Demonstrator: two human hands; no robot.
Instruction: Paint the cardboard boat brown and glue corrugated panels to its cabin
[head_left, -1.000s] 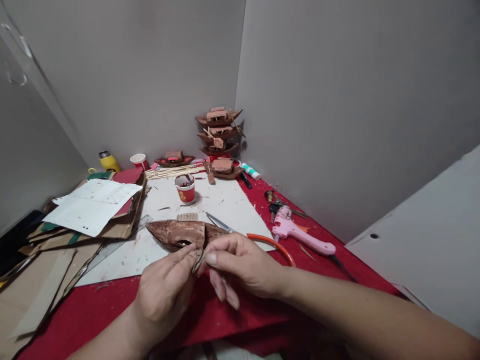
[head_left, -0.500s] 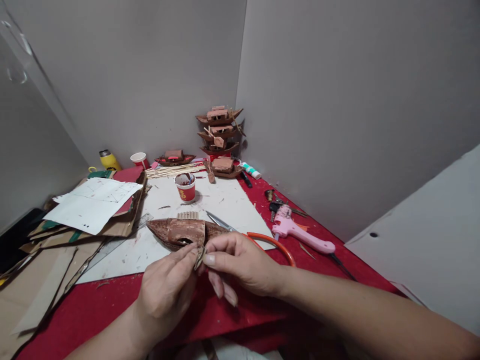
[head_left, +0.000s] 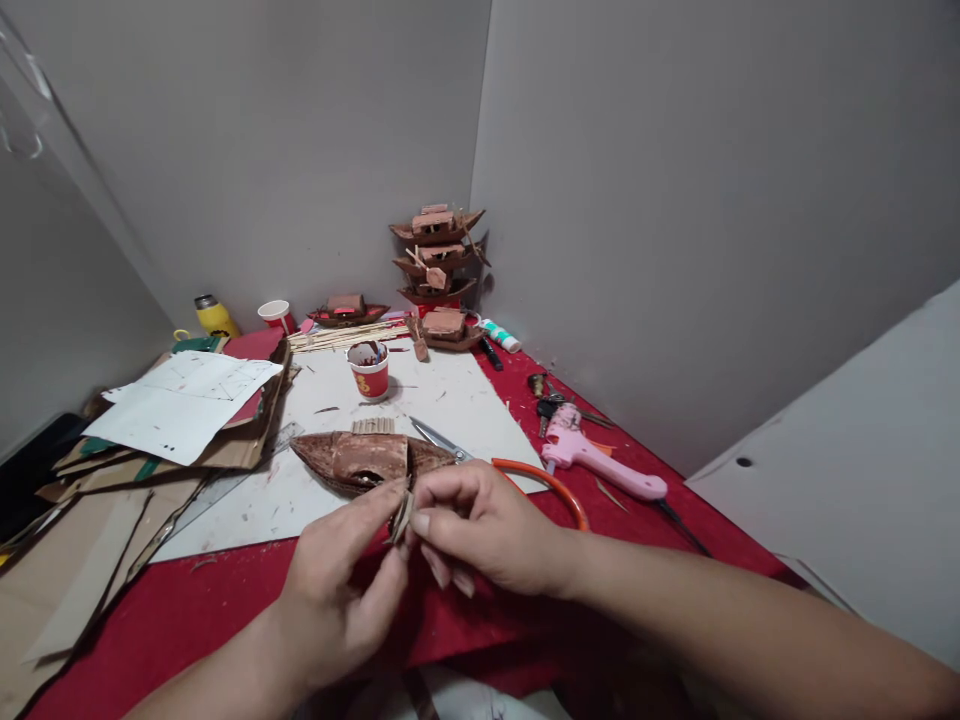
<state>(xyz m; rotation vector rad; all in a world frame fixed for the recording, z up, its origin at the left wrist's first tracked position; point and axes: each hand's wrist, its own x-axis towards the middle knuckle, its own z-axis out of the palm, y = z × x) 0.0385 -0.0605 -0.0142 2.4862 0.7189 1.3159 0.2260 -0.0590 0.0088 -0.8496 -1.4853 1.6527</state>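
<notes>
My left hand (head_left: 341,590) and my right hand (head_left: 484,525) meet over the red cloth at the near edge of the table. Both pinch a small flat brown cardboard piece (head_left: 402,516) between thumb and fingertips. Just beyond the fingers lies a brown model boat (head_left: 367,460) with a small cabin, on a white sheet (head_left: 442,405). Scissors with orange handles (head_left: 525,475) lie right behind my right hand.
A pink glue gun (head_left: 600,462) and keys (head_left: 547,405) lie to the right. A red paper cup (head_left: 370,368), a bundle of thin sticks (head_left: 345,338) and a stack of finished boats (head_left: 436,260) stand at the back. Cardboard and paper (head_left: 180,405) pile up on the left.
The fingers of my left hand have opened out a little under the piece, and both hands have shifted slightly. The boat lies as before.
</notes>
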